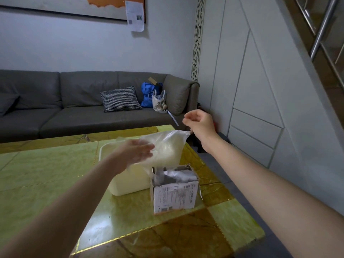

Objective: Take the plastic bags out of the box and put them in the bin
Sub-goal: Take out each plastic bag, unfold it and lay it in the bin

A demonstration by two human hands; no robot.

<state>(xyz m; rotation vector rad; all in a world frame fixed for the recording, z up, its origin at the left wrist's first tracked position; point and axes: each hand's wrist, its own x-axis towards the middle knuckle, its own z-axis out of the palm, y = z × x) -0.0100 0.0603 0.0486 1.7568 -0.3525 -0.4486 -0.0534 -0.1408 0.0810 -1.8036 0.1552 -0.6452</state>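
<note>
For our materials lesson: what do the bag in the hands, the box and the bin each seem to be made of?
Bag: thin clear plastic film, probably; it is see-through, glossy and creased.
Box: likely printed cardboard, matt white; its torn top edge is ragged.
Bin: seemingly moulded plastic, smooth cream, with rounded corners and no seams.

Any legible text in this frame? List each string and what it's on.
No string reads cleanly.
Cardboard box: printed lines, a small logo and code-like squares on its side, all too small and blurred to read.
Paper sheet pinned on the wall frame: printed text and a small square mark, too small to read.
Plastic bag, bin, table: no text visible.
</note>
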